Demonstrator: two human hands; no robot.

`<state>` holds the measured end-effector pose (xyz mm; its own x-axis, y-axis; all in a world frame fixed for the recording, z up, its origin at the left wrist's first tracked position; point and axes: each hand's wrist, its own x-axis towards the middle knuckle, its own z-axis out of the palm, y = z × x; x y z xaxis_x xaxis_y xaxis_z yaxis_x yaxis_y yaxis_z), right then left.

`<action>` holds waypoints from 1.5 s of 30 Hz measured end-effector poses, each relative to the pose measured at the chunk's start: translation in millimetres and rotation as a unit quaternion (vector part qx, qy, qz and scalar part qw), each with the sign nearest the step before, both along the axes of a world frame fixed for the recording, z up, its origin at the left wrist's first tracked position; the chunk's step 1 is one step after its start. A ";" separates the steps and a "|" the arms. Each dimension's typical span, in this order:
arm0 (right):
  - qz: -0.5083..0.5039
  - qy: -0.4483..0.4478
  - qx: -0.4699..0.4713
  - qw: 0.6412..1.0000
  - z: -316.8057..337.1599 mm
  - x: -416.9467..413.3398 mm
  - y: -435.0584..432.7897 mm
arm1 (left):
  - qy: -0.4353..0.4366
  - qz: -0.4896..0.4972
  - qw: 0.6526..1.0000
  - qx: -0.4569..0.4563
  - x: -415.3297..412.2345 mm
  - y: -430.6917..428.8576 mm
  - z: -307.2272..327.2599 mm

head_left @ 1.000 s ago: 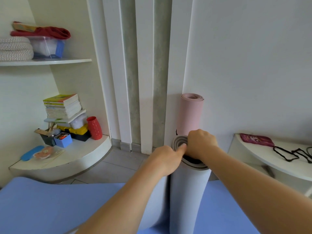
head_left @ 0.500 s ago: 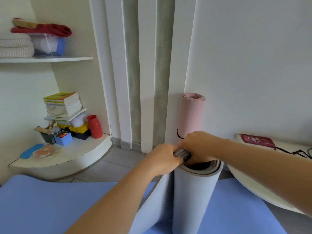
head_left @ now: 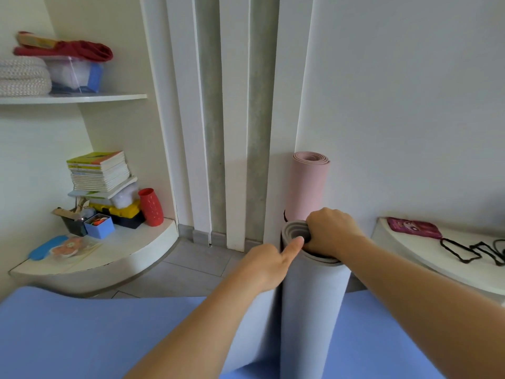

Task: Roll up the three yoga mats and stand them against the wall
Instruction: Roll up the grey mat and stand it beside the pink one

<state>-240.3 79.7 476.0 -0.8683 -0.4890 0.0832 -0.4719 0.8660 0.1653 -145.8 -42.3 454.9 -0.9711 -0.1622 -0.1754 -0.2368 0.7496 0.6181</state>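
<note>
The white wall (head_left: 410,105) is filling the upper right of the frame. The blue mat (head_left: 82,329) is lying flat across the whole bottom edge, leaving only a narrow strip of tiled floor (head_left: 196,263) showing at centre below the wall's foot. The grey mat (head_left: 308,310) is standing upright at lower centre, rolled, with a loose outer flap hanging down its left side. Its top rim is sitting just in front of the pink mat (head_left: 307,187), which is standing rolled against the wall. A curved white shelf (head_left: 410,258) is crowding in from the right edge, near the roll. The right hand (head_left: 328,233) is reaching in from lower right, its grip clamped over the roll's far rim, fingers curling into the core. The left hand (head_left: 266,265) is curling its fingers at the flap's top edge, thumb pressing on the spiral's centre.
</note>
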 end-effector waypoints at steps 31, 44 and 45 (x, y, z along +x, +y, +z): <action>0.131 -0.039 0.102 0.985 14.2 15.6 38.9 | 0.078 -0.075 0.984 -0.139 8.9 13.6 0.6; 0.039 -0.003 -0.061 0.997 22.6 21.6 -10.2 | 0.104 -0.002 0.979 -0.176 -18.1 -30.4 44.9; 0.034 -0.008 -0.071 0.997 21.4 21.8 -16.1 | 0.101 -0.014 0.980 -0.174 -18.6 -36.8 50.0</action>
<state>-218.5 63.6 497.4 -0.8353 -0.5310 0.1425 -0.5317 0.8462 0.0359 -164.4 -79.1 504.9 -0.9852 -0.1509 0.0817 -0.1124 0.9274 0.3568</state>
